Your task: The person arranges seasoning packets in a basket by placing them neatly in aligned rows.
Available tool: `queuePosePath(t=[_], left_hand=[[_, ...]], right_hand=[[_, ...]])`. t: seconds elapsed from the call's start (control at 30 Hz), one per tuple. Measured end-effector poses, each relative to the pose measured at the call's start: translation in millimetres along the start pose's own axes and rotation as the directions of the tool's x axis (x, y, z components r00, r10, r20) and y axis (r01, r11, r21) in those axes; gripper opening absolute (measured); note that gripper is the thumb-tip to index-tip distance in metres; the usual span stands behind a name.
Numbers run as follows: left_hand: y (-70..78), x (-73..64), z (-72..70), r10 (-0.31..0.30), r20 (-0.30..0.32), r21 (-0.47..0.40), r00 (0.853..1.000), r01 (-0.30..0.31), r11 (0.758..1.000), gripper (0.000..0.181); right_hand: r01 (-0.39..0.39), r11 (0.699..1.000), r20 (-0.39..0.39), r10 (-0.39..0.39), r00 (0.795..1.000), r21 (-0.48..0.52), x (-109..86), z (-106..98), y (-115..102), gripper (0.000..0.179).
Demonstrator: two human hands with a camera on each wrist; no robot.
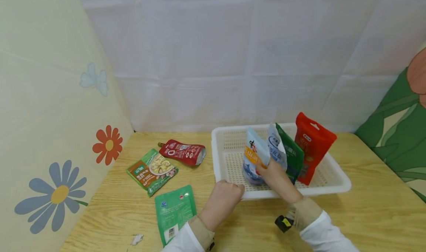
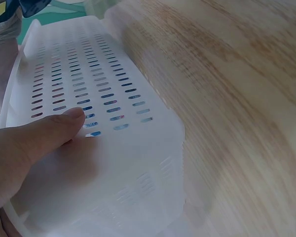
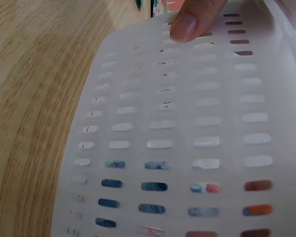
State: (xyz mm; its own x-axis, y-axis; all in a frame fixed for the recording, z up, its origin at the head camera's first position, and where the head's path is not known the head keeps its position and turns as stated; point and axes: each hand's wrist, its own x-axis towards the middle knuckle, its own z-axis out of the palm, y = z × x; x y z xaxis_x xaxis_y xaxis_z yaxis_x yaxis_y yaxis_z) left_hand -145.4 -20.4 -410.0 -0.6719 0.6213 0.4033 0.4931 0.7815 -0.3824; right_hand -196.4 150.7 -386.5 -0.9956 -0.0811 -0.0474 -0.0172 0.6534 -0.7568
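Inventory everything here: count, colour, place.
Table: 1, yellowish, foreground
Basket: 1, white, on table
Leftmost pouch: 1, light blue, in basket
Printed packet: 1, white, blue, beside it
Dark packet: 1, green, next right
Tall packet: 1, red, basket's right
Spouted pouch: 1, dark red, table left
Flat packets: 2, green, green and brown, left
Sheet: 1, white, behind
Wall pictures: several, multicoloured, both sides
Wrist devices: 2, black, wrists
Sleeves: 2, white, bottom
Left hand: 1, bare, basket rim
Right hand: 1, bare, leftmost pouch

A white basket (image 3: pixel 138 153) is touched on its slotted wall, toward the far end, by a thumb (image 3: pixel 200 19); blue patches (image 3: pixel 154 186) are glimpsed through the basket's nearer slots, wood-grained tabletop (image 3: pixel 34 108) beside it.
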Motion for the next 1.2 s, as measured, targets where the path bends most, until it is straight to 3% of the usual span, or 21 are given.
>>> queuePosePath(t=[0.33, 0.83, 1.2], left_hand=[[-0.2, -0.9, -0.2, 0.007, -0.018, 0.015, 1.0, -0.007, 1.0, 0.01], [-0.8, -0.2, -1.7, 0.004, 0.033, -0.023, 0.999, -0.003, 1.0, 0.006], [-1.4, -0.4, -2.5, 0.0, 0.021, -0.029, 1.0, 0.001, 1.0, 0.008]], right_hand=[[-0.008, 0.999, -0.024, 0.007, 1.0, -0.044, -0.2, -0.4, 0.2, 0.056], [-0.012, 0.995, -0.054, 0.006, 0.998, -0.096, -1.4, 1.4, -1.4, 0.049], [-0.05, 0.982, -0.054, 0.041, 0.998, -0.181, -2.0, -8.2, 2.1, 0.052]])
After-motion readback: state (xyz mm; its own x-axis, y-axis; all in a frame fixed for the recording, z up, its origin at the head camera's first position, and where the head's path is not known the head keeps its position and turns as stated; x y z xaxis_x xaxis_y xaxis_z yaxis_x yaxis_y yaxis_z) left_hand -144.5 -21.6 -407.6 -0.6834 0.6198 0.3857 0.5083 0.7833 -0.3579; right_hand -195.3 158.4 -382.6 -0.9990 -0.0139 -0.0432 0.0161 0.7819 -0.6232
